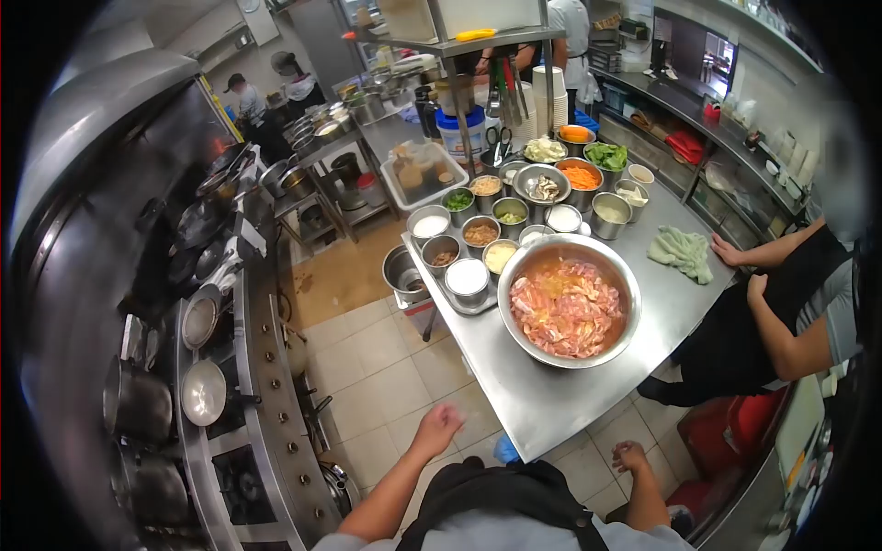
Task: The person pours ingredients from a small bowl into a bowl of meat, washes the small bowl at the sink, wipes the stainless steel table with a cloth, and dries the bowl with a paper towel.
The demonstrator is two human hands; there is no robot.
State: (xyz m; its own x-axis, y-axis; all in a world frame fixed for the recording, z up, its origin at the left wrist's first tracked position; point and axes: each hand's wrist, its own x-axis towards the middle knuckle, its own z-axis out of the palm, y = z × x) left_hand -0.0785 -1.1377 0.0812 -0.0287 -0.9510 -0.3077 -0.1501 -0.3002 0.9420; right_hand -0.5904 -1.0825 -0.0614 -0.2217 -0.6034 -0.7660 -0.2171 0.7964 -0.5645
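Note:
My left hand [441,428] hangs over the tiled floor, left of the table's near corner. It touches nothing, and motion smears its fingers. Right of that corner, my right hand [629,456] is held low and apart from the table, its fingers loosely bent and separated, with nothing in them. Nearest to both on the steel table [542,404] is a large metal bowl [630,317] of raw, pinkish meat pieces [565,310] in orange-yellow liquid. Behind it stand several metal containers, with white powder [467,274], sliced carrots [581,176] and green leaves [606,156].
A co-worker in a black apron [735,331] stands at the table's right side, one hand near a light green cloth [680,253]. Along the left runs a stove [276,418] with pans [203,392]. Red bins [735,427] stand low at right.

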